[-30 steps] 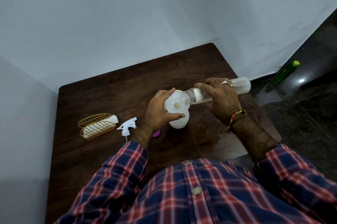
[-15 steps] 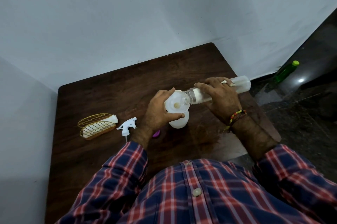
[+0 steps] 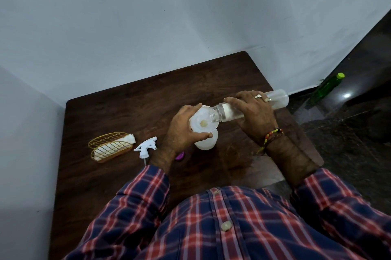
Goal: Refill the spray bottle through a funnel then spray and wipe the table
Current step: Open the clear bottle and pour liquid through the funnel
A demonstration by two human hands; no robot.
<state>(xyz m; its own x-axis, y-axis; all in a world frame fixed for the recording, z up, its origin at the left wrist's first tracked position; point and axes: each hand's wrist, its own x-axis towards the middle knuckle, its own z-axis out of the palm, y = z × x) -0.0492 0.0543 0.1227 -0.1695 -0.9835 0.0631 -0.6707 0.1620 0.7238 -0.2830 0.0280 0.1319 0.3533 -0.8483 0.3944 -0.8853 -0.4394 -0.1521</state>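
Left hand (image 3: 184,128) grips white funnel (image 3: 203,122) seated on spray bottle (image 3: 206,142), counter (image 3: 127,101) center. Right hand (image 3: 254,115) at 3 o'clock clasps clear bottle (image 3: 224,112), tipped, mouth over funnel. Sprayer head (image 3: 146,147) lies at 9 o'clock.

Dark wood-grain table (image 3: 118,109) (slight sheen); translucent plastic funnel (image 3: 203,120); gold wire rack (image 3: 110,145).

A plain room in a home, by the look of it: a dark wooden tabletop (image 3: 118,111) pushed into a corner of bare pale-blue walls (image 3: 148,16), polished dark stone floor (image 3: 349,132), a green bottle (image 3: 326,87) standing by the skirting.
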